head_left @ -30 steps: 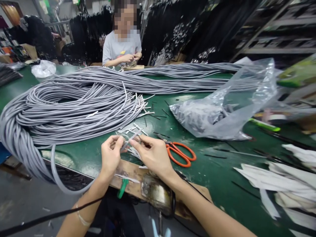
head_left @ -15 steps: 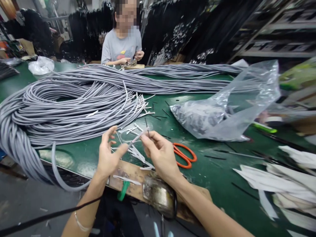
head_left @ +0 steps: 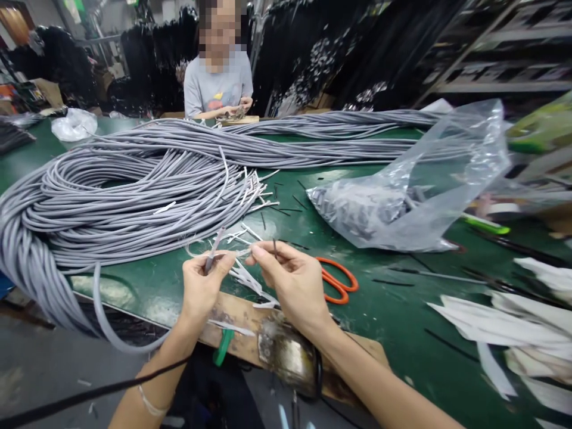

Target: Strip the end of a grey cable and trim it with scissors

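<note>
Table (head_left: 384, 310); left hand (head_left: 203, 287) pinches tube (head_left: 215, 241), right hand (head_left: 292, 283) strip (head_left: 274, 248).

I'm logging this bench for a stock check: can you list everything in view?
table: one, green, under everything
grey cables: one big bundle, grey, left and far table
plastic bag: one, clear, right of centre
scissors: one pair, orange handles, centre
strips: a pile, white, near right
board: one, brown, near table edge
person: one, grey shirt, across table
left hand: one, fingers pinching short grey cable piece
right hand: one, fingers pinching thin dark sliver
</note>
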Demonstrator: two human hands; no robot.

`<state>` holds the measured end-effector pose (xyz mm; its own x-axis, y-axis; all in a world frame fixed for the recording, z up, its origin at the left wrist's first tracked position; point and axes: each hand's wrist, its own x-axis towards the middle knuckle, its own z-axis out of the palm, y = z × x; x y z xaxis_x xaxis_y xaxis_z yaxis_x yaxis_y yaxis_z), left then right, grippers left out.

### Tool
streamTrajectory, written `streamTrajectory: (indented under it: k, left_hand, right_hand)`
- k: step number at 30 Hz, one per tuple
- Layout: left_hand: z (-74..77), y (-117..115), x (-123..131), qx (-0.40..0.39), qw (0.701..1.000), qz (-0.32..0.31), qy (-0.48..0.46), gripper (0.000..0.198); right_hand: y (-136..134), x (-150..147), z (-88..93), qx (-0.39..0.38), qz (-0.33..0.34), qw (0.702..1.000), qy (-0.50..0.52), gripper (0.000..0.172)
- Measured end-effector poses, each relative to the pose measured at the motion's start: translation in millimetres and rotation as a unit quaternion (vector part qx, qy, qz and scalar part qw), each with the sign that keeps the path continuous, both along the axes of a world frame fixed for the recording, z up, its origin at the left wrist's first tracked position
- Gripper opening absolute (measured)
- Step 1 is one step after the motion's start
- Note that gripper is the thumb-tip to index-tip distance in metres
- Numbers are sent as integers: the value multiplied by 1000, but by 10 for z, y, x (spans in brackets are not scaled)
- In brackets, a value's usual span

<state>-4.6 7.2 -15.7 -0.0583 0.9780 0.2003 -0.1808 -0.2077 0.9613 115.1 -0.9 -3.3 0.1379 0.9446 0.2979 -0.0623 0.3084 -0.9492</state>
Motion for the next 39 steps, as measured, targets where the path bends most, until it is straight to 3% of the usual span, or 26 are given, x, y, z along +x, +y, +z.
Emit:
streamTrajectory:
  k: [6,9,16,18,21,24,29,32,36,39]
  left_hand:
    - [26,-37,2,-10,996,28,80,29]
    - [39,-58,-8,-17,993,-13,115,35]
    - [114,-86,-31,-17,977,-143,159,26]
    - [100,-74,-44,-27,980,-119,157,29]
    - [50,-46,-55,-25,985,-81,153,38]
    - [28,-35,-50,-15,983,-86,159,39]
    - [75,-72,-44,-13,982,-122,142,30]
    - [75,-84,-57,7,984,-120,134,26]
    - [43,-68,-57,-4,994,-91,61,31]
    - [47,-50,-35,15,996,-54,72,27]
  right_hand:
    - [-11,18,31,27,-10,999,-39,32]
    - [-3,43,30,32,-18,999,-38,31]
    - [39,96,32,55,-71,996,-13,29]
    - [38,100,60,35,-52,998,3,33]
    - [13,106,111,-59,29,998,12,49]
    - [-22,114,136,-128,91,988,-7,60]
    - [-39,130,114,-2,11,1000,16,37]
    - [-20,146,83,29,-40,998,37,35]
    - [-5,150,58,39,-38,999,-3,32]
    - [-8,146,50,44,-23,998,-27,31]
